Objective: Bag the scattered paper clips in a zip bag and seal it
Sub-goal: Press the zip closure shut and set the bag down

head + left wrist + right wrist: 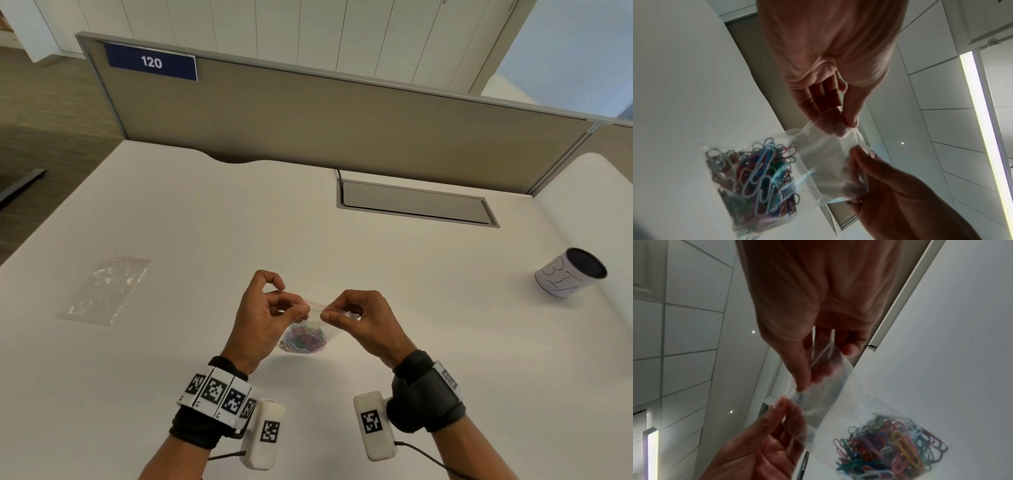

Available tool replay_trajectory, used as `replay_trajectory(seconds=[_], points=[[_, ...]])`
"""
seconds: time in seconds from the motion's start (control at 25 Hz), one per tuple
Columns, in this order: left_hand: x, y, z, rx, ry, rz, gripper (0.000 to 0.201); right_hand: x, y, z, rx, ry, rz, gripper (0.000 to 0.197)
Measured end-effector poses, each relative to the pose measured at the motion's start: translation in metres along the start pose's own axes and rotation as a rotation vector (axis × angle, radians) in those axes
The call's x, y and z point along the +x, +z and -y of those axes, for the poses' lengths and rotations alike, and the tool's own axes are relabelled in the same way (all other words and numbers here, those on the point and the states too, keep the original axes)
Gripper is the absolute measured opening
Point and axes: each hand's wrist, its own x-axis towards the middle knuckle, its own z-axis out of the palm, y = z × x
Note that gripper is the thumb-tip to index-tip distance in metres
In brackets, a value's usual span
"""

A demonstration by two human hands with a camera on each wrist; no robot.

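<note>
A small clear zip bag (313, 318) with a red line along its top hangs just above the white table (205, 222), between my two hands. A heap of coloured paper clips (303, 337) fills its bottom. My left hand (298, 307) pinches the top strip at its left end between thumb and fingers. My right hand (327, 313) pinches the same strip at its right end. In the left wrist view the left hand (846, 128) nips the bag (828, 162) above the clips (756, 178). In the right wrist view the right hand (803, 386) grips the bag (824, 402), with the clips (890, 451) below.
A second, empty zip bag (106, 287) lies flat on the table at the left. A paper-wrapped cup (570, 272) marked BIN stands at the far right. A grey cable hatch (414, 204) is set into the table by the partition (308, 113).
</note>
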Motion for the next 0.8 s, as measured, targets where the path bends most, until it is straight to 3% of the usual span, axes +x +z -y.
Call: replay_trajectory(seconds=[0.28, 0.52, 0.68, 0.8], points=[[0.001, 0.002, 0.002, 0.028, 0.025, 0.116, 0.044, 0.004, -0.004, 0.006, -0.041, -0.046, 0.041, 0.011], [0.003, 0.002, 0.004, 0.035, 0.043, 0.082, 0.04, 0.002, -0.005, -0.003, 0.051, 0.049, 0.027, 0.012], [0.005, 0.004, 0.006, 0.051, 0.03, 0.069, 0.041, 0.004, -0.003, -0.004, -0.052, 0.033, -0.009, 0.01], [0.006, 0.003, 0.005, 0.051, 0.035, 0.074, 0.041, 0.005, -0.003, -0.006, -0.003, 0.046, -0.023, 0.009]])
